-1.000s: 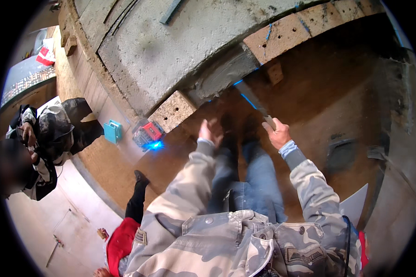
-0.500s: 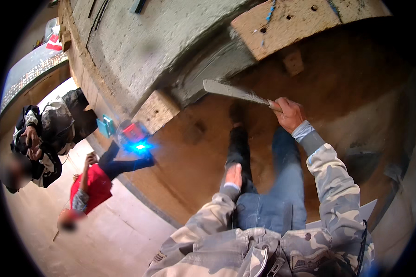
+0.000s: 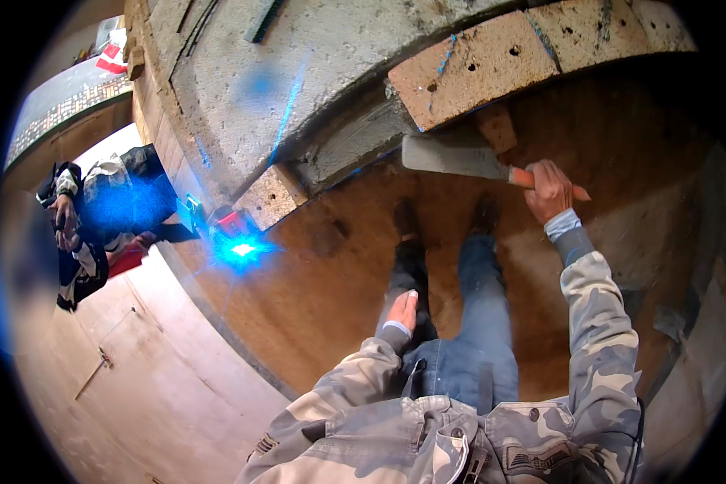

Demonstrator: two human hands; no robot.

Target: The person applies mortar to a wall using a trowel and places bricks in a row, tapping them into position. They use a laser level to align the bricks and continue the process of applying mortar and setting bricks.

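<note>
My right hand (image 3: 550, 191) is wrapped round the orange-brown handle of a bricklayer's trowel (image 3: 453, 157). The trowel's long, flat grey blade points left, just below the near end of a row of tan bricks (image 3: 474, 66) with small holes. A bed of grey mortar (image 3: 355, 141) fills the gap between that row and a single brick (image 3: 271, 197) farther left. Empty, with its fingers stretched out, my left hand (image 3: 403, 311) hangs in front of my thigh, apart from the wall.
A rough concrete slab (image 3: 242, 89) lies behind the bricks. Beside the single brick, a red device (image 3: 228, 222) gives off bright blue light. A person in dark clothes (image 3: 125, 198) is at the left. My feet stand on a brown floor (image 3: 331, 282).
My right hand has moved right with the trowel, whose blade now shows its broad face. More bricks show at the upper right. The person in red is now mostly out of sight.
</note>
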